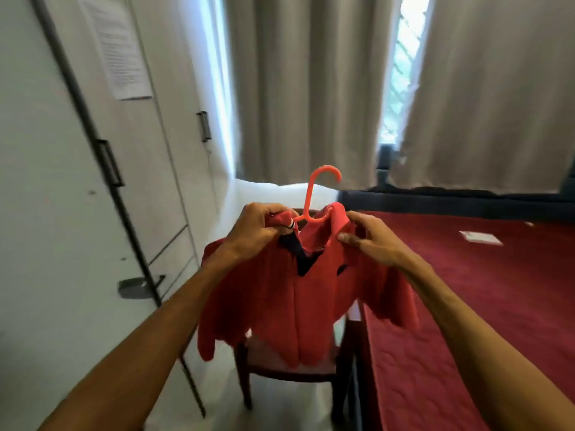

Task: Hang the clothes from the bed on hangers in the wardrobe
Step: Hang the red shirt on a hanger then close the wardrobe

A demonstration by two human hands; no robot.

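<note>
Red shirt (298, 293) hiding hanger (314, 197) shoulders

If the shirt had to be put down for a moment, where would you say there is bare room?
The red bed cover is bare between its near edge and the white paper far back. The chair seat below the red shirt looks free. Around the hanger both hands crowd it.

Bedroom interior. Beige curtains (311, 88) cover the far wall, parted over a bright window (401, 73). Left of the curtains, pale cupboard doors (140, 169) with dark handles (203, 126) and a taped paper sheet (116, 45). Below the curtains, a wooden chair (280, 365) on light floor (217, 396).
</note>
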